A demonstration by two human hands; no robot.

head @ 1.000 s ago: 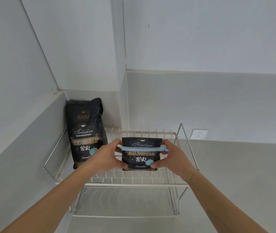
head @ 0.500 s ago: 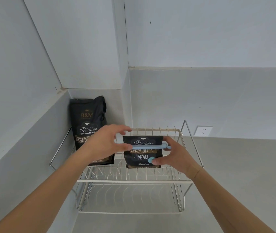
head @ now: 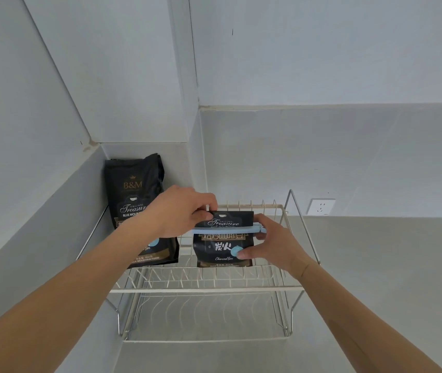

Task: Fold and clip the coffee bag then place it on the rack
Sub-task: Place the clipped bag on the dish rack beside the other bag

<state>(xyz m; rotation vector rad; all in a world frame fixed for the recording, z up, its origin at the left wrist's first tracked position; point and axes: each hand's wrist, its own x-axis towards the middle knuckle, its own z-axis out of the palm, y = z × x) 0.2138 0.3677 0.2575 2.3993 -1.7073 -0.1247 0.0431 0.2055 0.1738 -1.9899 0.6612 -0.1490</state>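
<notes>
The folded coffee bag is standing upright on the top tier of the wire rack, with bare wire lying open to its right as far as the raised side rail and a narrow gap separating it from a second, taller bag that is leaning in the wall corner. The left hand is pinching the folded top edge while the right hand is gripping the bag's right side, thumb pressing the front. Two bags, one blue clip running across the fold, and two rack tiers are showing.
</notes>
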